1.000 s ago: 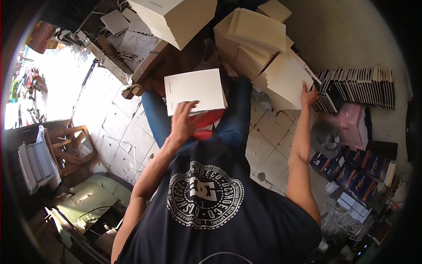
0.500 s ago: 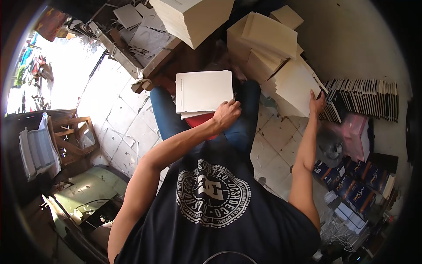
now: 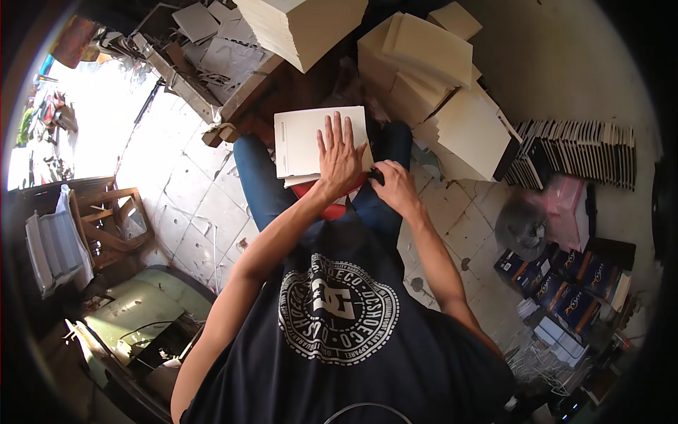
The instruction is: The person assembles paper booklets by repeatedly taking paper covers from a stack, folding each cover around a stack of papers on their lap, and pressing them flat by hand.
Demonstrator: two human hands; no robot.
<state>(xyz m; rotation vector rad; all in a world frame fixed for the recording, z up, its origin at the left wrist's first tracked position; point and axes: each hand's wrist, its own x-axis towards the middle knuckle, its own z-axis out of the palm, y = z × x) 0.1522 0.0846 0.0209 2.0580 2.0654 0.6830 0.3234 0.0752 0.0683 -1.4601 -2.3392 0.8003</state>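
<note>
A stack of cream paper sheets (image 3: 300,138), with small print down its left side, lies between my knees over something red (image 3: 333,210). My left hand (image 3: 340,159) rests flat on top of it, fingers spread, near its right side. By the lower right corner of the stack, my right hand (image 3: 397,187) has its fingers closed around a small black object (image 3: 376,176). Most of that object is hidden by the fingers, and I cannot tell what kind it is.
Tall stacks of cream paper (image 3: 304,32) stand ahead, with a leaning pile (image 3: 470,134) to the right. Beyond it is a row of dark-edged books (image 3: 586,152). Dark blue boxes (image 3: 575,307) and a pink-wrapped bundle (image 3: 565,205) sit at right. A wooden crate (image 3: 116,226) stands left.
My right hand has come from the leaning pile on the right to the stack's corner, with the black object. My left hand has opened from a curled hold on the edge to lying flat on top.
</note>
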